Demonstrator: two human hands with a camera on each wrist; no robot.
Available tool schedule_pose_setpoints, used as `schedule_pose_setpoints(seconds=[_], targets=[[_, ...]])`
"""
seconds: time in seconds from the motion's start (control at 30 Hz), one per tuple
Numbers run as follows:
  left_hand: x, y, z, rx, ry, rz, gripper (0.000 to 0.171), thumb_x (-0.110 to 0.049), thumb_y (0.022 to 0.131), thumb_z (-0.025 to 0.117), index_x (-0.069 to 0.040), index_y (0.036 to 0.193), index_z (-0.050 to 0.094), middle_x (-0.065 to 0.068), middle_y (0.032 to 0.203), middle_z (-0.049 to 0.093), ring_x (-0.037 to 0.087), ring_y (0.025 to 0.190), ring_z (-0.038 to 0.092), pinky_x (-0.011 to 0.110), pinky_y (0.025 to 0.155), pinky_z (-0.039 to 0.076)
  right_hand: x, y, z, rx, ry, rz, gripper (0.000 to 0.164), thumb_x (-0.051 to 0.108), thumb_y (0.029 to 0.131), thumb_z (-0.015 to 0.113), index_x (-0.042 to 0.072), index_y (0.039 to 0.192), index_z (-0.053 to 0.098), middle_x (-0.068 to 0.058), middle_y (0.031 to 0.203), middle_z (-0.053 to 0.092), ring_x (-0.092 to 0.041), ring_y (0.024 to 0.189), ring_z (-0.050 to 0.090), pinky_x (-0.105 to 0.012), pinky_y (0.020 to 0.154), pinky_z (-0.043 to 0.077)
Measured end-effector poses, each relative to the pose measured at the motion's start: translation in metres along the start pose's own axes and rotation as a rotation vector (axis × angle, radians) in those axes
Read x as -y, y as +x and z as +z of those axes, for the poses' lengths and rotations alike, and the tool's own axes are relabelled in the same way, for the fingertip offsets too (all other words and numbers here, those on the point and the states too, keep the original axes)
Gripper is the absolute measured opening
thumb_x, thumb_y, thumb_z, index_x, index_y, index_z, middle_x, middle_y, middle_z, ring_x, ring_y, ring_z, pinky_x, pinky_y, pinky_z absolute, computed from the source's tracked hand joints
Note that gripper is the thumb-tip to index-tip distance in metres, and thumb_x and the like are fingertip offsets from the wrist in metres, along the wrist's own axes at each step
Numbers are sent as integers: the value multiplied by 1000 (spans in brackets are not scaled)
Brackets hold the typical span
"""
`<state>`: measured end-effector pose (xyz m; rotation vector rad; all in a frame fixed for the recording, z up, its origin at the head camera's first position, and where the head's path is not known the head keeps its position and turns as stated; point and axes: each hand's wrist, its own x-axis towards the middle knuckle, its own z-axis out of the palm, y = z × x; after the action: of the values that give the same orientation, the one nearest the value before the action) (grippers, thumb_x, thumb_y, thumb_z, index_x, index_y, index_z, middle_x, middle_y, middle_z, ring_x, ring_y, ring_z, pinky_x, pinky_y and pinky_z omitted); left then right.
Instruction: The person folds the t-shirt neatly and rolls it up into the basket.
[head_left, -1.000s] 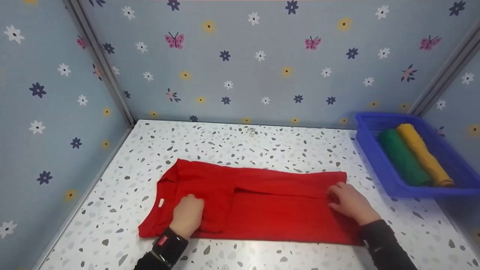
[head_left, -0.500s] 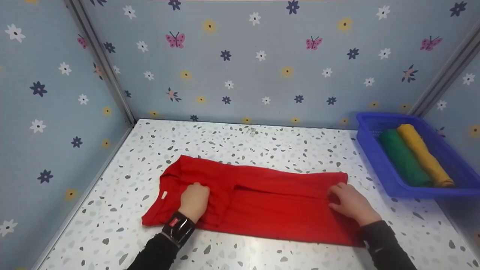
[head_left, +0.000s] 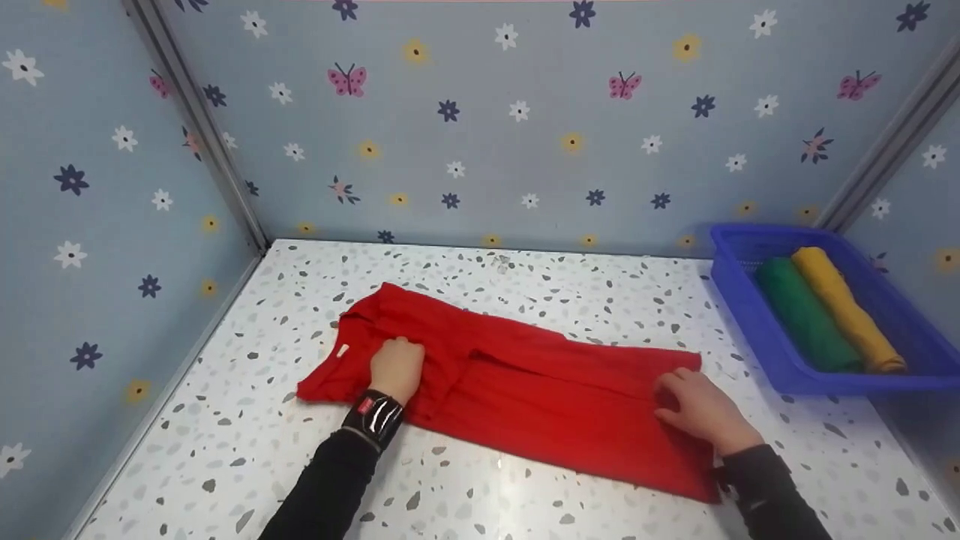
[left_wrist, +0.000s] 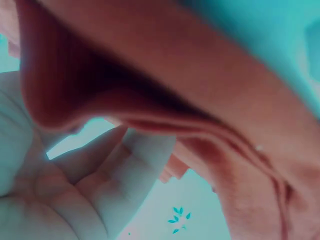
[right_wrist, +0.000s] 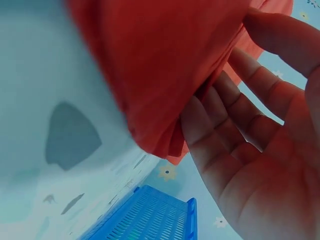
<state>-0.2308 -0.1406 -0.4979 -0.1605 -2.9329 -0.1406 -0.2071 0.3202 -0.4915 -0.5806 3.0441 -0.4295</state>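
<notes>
A red shirt [head_left: 555,405], folded into a long strip, lies slanted across the table, its small white label [head_left: 343,350] at the left end. My left hand [head_left: 397,367] grips the cloth near that collar end, and creases gather around its fingers. The left wrist view shows fingertips tucked against a fold of the red cloth [left_wrist: 210,85]. At the other end, my right hand [head_left: 705,409] rests with its fingertips on the shirt near the hem, thumb and forefinger apart. In the right wrist view, loosely bent fingers [right_wrist: 205,130] touch the shirt's edge.
A blue plastic basket [head_left: 757,352] stands at the right, holding a green cloth roll [head_left: 806,315] and a yellow cloth roll [head_left: 847,311]. Flowered wall panels [head_left: 517,172] border the speckled white table [head_left: 450,262] at the back and sides.
My left hand has moved away from me and slightly right, dragging the shirt's collar end with it, so the strip now slants. My right hand has stayed nearly still.
</notes>
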Motion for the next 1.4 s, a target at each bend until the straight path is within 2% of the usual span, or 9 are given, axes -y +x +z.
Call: schedule_pose_setpoints(seconds=[0.33, 0.73, 1.03, 1.2, 1.4], targets=[[4, 27, 6, 14, -31, -1, 19, 4, 88, 58, -3, 88, 75, 24, 87, 65, 41, 81, 63, 51, 62, 55, 3, -3, 0, 8, -10, -2, 33, 18, 75, 86, 10, 98, 64, -1, 89, 53, -22, 85, 53, -43, 78, 52], [1, 44, 14, -37, -61, -26, 20, 1, 89, 58, -4, 94, 76, 23, 89, 64, 40, 85, 62, 52, 65, 55, 4, -6, 0, 22, 9, 15, 33, 21, 76, 86, 12, 98, 63, 1, 89, 53, -20, 84, 53, -42, 76, 52], [-2, 35, 12, -16, -119, -61, 17, 4, 87, 62, 1, 99, 72, 25, 97, 62, 41, 97, 58, 54, 70, 55, 5, -5, 0, 43, 19, 26, 33, 22, 76, 85, 11, 99, 63, 0, 90, 53, -20, 85, 53, -42, 76, 52], [-7, 25, 8, 55, -143, -73, 24, 0, 82, 67, 4, 106, 66, 26, 105, 57, 42, 102, 52, 55, 73, 54, 7, -3, -1, 52, 26, 34, 31, 21, 77, 85, 11, 96, 63, 0, 88, 53, -20, 83, 53, -41, 75, 52], [-20, 5, 0, 124, -179, -121, 36, -14, 85, 67, 4, 116, 60, 26, 110, 53, 42, 106, 51, 57, 77, 51, 11, 4, -6, 53, -6, 5, 27, 21, 78, 83, 11, 93, 62, 0, 84, 52, -19, 79, 52, -40, 72, 50]])
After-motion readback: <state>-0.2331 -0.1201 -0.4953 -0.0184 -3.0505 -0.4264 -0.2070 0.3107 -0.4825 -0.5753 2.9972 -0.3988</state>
